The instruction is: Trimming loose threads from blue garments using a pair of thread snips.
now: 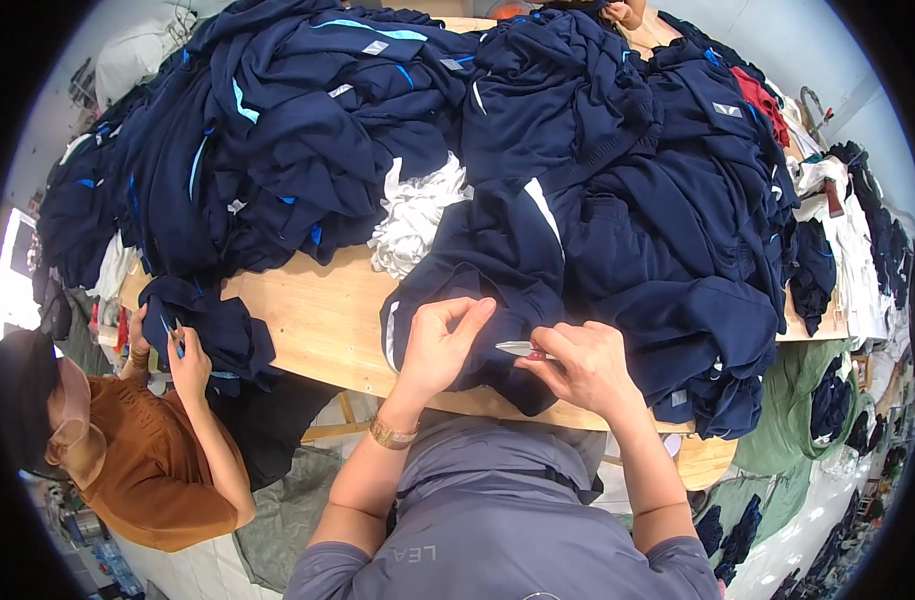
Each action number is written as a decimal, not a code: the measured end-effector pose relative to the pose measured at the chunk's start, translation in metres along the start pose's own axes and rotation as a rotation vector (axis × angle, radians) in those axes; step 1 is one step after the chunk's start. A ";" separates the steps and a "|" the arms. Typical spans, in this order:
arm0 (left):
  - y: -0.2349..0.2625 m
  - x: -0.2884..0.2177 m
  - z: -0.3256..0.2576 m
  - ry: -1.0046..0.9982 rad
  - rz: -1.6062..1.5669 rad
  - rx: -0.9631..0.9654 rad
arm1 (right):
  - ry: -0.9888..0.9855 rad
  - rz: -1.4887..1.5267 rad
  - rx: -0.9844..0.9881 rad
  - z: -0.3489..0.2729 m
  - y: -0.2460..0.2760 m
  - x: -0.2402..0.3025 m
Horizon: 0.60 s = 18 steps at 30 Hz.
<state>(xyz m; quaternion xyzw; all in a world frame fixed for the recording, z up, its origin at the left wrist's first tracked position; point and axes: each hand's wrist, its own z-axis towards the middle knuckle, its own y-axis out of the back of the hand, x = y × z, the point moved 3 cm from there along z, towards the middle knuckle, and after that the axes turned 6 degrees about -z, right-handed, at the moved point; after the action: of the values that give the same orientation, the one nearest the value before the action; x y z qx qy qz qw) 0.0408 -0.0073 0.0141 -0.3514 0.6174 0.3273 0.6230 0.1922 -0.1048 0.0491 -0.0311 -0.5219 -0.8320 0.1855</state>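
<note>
A navy garment with a white stripe (498, 255) lies at the near edge of the wooden table (323, 320). My left hand (440, 340) pinches its fabric between thumb and fingers. My right hand (583, 362) holds small thread snips (521, 349), whose metal tip points left toward my left hand, just above the cloth. A gold watch is on my left wrist.
Large heaps of navy garments (308, 120) with light blue trim cover the back of the table, with a white cloth bundle (413, 215) between them. At the left, another person in a brown top handles a navy garment (213, 325). More clothing lies at the right (828, 270).
</note>
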 end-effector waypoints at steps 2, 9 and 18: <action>0.001 0.000 0.000 0.002 0.006 0.009 | 0.003 -0.008 0.024 0.000 0.001 -0.001; 0.001 -0.001 0.000 -0.001 0.035 0.004 | 0.016 -0.007 0.046 0.001 0.003 -0.002; -0.001 0.000 -0.001 -0.011 0.046 0.007 | 0.015 0.012 0.029 0.002 0.001 0.001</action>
<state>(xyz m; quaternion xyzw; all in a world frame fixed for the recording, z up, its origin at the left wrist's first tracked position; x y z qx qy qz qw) 0.0414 -0.0087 0.0145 -0.3334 0.6231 0.3412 0.6199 0.1911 -0.1042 0.0513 -0.0252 -0.5323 -0.8235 0.1948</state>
